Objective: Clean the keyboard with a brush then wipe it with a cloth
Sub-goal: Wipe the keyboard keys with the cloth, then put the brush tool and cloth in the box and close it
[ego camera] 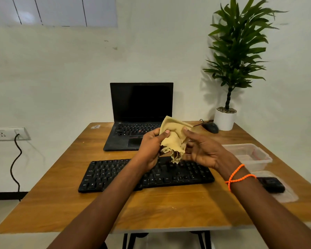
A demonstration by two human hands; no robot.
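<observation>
The head camera is looking down at a wooden table [169, 209] where both hands are holding a yellow cloth [174, 139] in the air, above the far edge of the black keyboard [115, 175]; the left hand [151, 148] is gripping the left side of the cloth, with the thumb pressing on the front of it and the other fingers curling behind; the right hand [203, 150] is pinching the right side, the thumb lying on the fabric near its top edge while the remaining fingers are staying loosely bent under it; the lower end of the cloth is hanging crumpled just over the keys, and I cannot tell if it is touching them. The keyboard is lying flat near the front middle of the table, a little turned; an orange beaded string [238, 176] is sitting around the right wrist. Behind the keyboard an open laptop [140, 105] with a dark screen is standing; to its right a black mouse [211, 127] is resting beside a white pot with a green plant [235, 51]. On the right side a clear plastic container [250, 155] is standing, and nearer to the front edge a small black object [272, 185] is lying on a transparent lid [287, 196]; what this object is, I cannot say.
</observation>
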